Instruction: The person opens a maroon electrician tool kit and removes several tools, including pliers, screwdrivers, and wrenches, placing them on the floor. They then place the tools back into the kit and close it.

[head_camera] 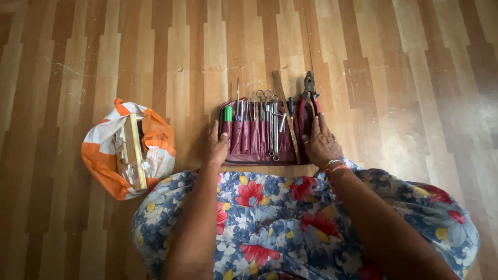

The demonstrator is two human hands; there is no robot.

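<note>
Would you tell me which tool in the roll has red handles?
The pliers at the right end of the maroon tool roll, just above the right hand; the other tools are mostly bare metal.

orange bag [104, 155] blocks left side.

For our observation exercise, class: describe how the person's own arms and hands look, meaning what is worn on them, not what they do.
Both arms are bare, with no sleeves showing. The right hand wears a ring on one finger and thin bangles, silvery and orange-red, at the wrist. The left hand shows no jewellery.
</note>
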